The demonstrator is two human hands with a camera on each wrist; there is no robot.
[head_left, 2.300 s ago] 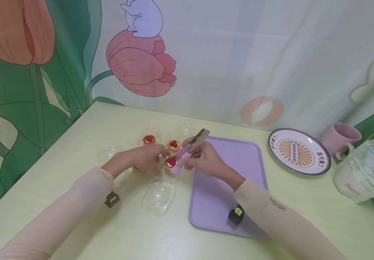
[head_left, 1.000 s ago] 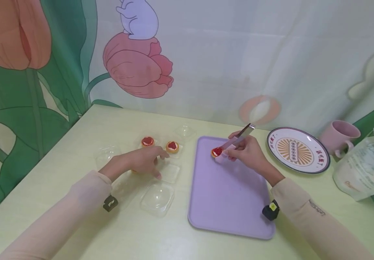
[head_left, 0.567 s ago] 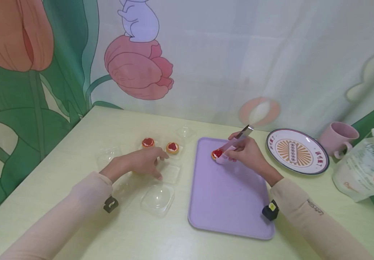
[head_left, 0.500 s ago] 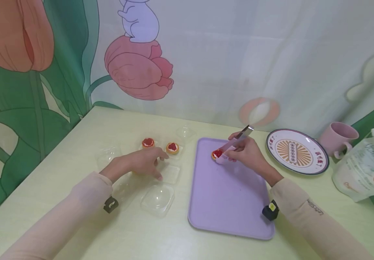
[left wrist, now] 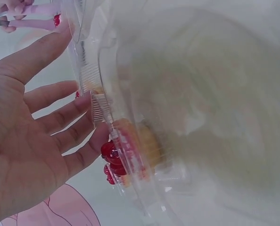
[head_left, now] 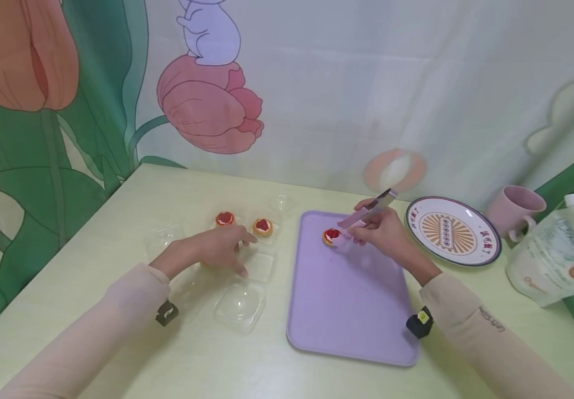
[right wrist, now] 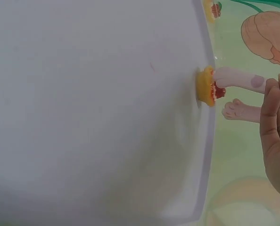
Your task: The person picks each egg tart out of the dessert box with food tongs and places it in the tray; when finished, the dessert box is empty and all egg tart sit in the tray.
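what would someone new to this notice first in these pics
Probably the lilac tray in the middle of the table, with a red-topped tart near its far left corner beside the tongs in the right hand. The large pink tulip printed on the backdrop behind likely comes next, then the sunburst-patterned plate right of the tray.

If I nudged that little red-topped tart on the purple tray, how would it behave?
The tart would probably slide rather than roll, as it sits flat on its base on the tray. Its raised red topping could be fragile, sitting exposed above the crust. It looks small beside the tongs, so probably light.
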